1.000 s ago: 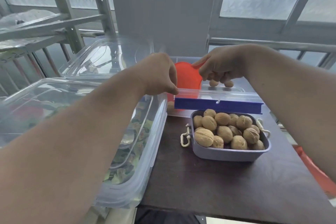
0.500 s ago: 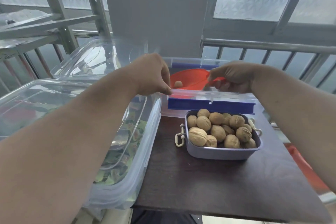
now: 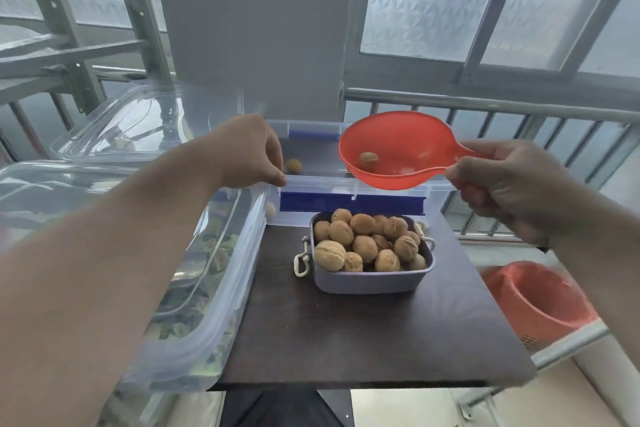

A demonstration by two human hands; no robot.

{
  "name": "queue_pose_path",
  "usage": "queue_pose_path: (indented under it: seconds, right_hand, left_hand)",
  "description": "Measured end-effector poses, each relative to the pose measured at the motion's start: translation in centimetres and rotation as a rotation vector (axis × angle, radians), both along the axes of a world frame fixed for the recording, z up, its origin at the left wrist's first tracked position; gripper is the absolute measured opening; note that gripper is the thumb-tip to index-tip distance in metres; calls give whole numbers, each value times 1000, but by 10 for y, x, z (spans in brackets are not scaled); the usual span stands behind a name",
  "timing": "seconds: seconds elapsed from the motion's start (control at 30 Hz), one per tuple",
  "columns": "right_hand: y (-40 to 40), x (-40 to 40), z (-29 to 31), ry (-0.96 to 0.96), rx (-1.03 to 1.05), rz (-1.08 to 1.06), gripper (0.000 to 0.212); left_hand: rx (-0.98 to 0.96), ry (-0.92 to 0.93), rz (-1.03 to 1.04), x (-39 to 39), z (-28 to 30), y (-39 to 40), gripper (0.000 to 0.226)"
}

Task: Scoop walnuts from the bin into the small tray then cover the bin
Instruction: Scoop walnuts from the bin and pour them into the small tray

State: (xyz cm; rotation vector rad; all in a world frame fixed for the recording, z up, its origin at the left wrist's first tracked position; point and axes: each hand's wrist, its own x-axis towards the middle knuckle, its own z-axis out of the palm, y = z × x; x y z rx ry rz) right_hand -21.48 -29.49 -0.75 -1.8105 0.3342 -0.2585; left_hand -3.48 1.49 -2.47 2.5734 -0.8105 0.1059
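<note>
Orange plastic scoop (image 3: 391, 149), held level above the bin (image 3: 346, 180), carries one walnut (image 3: 368, 160) in its bowl. The right hand (image 3: 512, 184) grips the scoop's handle, fingers curled round it. The left hand (image 3: 249, 152) pinches the bin's near rim at its left corner. The bin is clear with a blue strip along its front; one loose nut (image 3: 293, 166) lies inside it near the left hand. Just in front of the bin, on the dark tabletop (image 3: 346, 333), stands the small grey tray (image 3: 372, 279), heaped with walnuts and touching the bin's front or nearly so. A large clear box (image 3: 194, 305) holding green leaves sits along the tabletop's left edge. An orange basket (image 3: 540, 302) lies below, at the right.
</note>
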Motion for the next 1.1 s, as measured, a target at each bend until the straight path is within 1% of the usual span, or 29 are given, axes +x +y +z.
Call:
queue_pose_path:
  seconds: [0.1, 0.2, 0.3, 0.37, 0.47, 0.57, 0.63, 0.73, 0.83, 0.97, 1.1]
  right_hand:
    - [1, -28, -9, -85, -22, -63, 51]
    - [7, -50, -13, -165, -236, -80, 52]
    - [15, -64, -18, -223, -506, -101, 63]
    - [20, -70, -23, -218, -614, -129, 66]
    - [26, -75, -31, -208, -758, -177, 83]
    - [29, -76, -42, -323, -902, -136, 86]
    - [30, -77, -45, -376, -948, -124, 88]
    - [29, -77, -47, -385, -1003, -129, 89]
    - [30, -75, -48, -405, -1062, -135, 83]
    - [27, -72, -51, -438, -1142, -124, 91]
    - [25, -68, -53, -498, -1135, -144, 82]
  left_hand:
    - [-5, -1, 1, -1, 1, 0, 7]
    - [-4, -10, 6, -1, 1, -1, 8]
    - [-9, -16, 4, 0, -1, 0, 10]
    - [-15, -25, 2, 0, -2, -1, 9]
    - [-15, -43, 0, 1, -4, -2, 9]
    - [-20, -45, -1, 2, -5, -2, 10]
    - [-18, -47, -5, 4, -6, -1, 10]
    - [-21, -44, -2, 5, -7, -2, 10]
    - [-20, -42, 7, 7, -7, -2, 11]
    - [-17, -50, 8, 7, -7, -2, 11]
    - [-12, -57, 13, 6, -6, -2, 11]
